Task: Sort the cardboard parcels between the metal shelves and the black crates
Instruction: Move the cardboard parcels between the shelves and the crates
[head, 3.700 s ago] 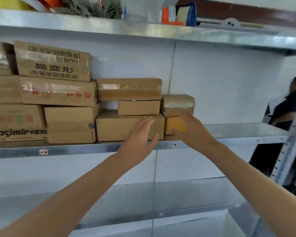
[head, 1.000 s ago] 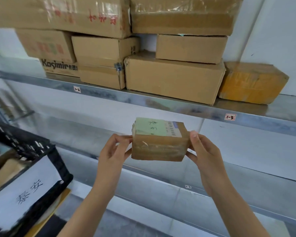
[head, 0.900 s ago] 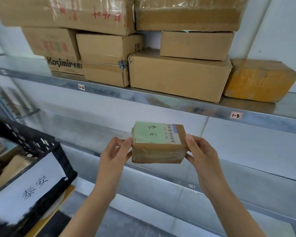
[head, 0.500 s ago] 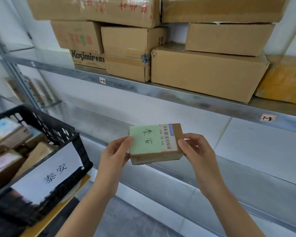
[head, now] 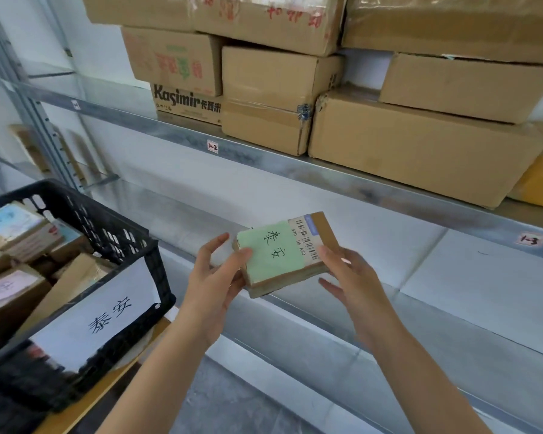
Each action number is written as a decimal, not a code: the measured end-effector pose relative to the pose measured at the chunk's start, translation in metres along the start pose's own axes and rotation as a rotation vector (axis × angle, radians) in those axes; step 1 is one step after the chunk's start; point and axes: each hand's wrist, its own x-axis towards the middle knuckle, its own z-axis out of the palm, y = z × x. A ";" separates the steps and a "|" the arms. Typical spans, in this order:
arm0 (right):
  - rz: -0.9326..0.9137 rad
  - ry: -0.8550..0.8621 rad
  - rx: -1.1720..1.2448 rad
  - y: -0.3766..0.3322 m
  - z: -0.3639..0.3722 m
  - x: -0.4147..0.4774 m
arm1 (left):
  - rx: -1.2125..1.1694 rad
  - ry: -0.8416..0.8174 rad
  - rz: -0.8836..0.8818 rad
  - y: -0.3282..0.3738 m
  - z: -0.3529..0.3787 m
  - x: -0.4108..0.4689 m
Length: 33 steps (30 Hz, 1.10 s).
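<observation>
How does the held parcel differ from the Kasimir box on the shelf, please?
The parcel is held tilted in the air by the left hand and right hand; the Kasimir box lies level on the shelf under another box. The parcel bears a handwritten green label; the Kasimir box has printed black lettering. The parcel is smaller than the Kasimir box. Both are brown cardboard.

On the metal shelf [head: 295,166] sit stacked parcels [head: 420,158]. Below and in front of that shelf, the small parcel [head: 282,255] is held between the left hand [head: 213,277] and the right hand [head: 351,277]. Lower left of the shelf stands the crate [head: 113,233], with more parcels [head: 16,227] inside.
</observation>
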 end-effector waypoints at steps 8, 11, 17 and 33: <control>0.267 -0.347 0.188 0.004 0.122 0.004 | -0.051 0.067 0.004 0.029 -0.088 0.014; 0.253 -0.424 0.143 0.000 0.183 0.006 | -0.067 0.107 0.029 0.051 -0.129 0.020; 0.248 -0.506 0.098 0.000 0.284 0.022 | -0.048 0.136 0.032 0.093 -0.214 0.030; 0.149 -0.555 -0.136 0.029 0.409 0.078 | 0.311 0.520 0.085 0.128 -0.388 0.041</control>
